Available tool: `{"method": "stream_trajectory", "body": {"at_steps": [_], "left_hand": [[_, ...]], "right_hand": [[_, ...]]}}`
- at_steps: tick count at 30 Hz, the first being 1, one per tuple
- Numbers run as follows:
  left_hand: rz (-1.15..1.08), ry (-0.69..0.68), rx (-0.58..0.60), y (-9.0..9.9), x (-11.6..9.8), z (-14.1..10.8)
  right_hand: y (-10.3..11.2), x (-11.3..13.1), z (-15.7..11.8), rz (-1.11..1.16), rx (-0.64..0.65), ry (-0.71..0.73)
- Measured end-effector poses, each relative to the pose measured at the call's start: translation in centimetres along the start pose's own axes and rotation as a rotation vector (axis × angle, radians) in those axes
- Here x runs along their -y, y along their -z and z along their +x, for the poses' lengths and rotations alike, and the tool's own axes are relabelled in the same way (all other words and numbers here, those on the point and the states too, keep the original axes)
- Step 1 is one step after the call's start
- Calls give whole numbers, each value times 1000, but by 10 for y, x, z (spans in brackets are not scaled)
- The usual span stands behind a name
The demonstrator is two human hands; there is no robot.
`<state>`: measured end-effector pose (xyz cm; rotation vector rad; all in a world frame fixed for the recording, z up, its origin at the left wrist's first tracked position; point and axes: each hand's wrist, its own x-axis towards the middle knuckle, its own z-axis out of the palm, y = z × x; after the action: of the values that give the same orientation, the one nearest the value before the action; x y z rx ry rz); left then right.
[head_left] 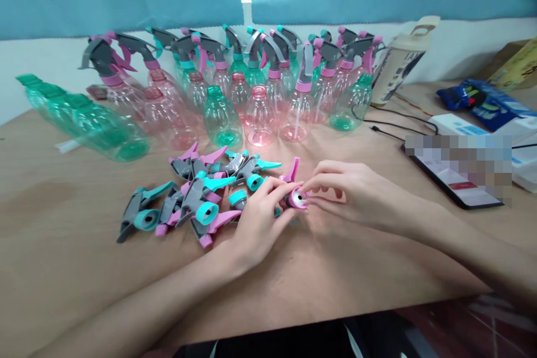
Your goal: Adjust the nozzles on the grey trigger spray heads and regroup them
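In the head view, the left hand [263, 212] held a pink-collared spray head [298, 198] right of a sprayer heap [192, 201]; the right hand [354, 194] pinched it opposite. A loose grip risked dropping it; brushing knuckles risked scattering the heap.

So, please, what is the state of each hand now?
Left hand: closed, holding a pink-collared spray head.
Right hand: partly closed at the same spray head; whether it grips cannot be told.

On the tan tabletop [335, 285]: heaped grey trigger sprayers [193, 201], trimmed in pink or turquoise; behind, standing pink and green plastic bottles [259, 117], some sprayer-fitted; at right, a smartphone [440, 173] and black cable [388, 133].
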<state>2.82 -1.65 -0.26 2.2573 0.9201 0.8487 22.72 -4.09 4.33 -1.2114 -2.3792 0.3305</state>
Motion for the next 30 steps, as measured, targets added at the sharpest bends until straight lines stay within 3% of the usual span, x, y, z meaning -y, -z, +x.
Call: {"method": "stream_trajectory", "body": {"at_steps": [6, 16, 24, 30], "left_hand": [[-47, -42, -8, 0, 0, 1], [3, -27, -30, -1, 1, 1], [19, -47, -46, -1, 1, 2], [30, -60, -32, -3, 2, 0]], "right_hand": [[8, 8, 10, -61, 79, 38], [-2, 2, 9, -17, -80, 17], [-5, 9, 16, 61, -37, 22], [-5, 15, 12, -47, -64, -6]]}}
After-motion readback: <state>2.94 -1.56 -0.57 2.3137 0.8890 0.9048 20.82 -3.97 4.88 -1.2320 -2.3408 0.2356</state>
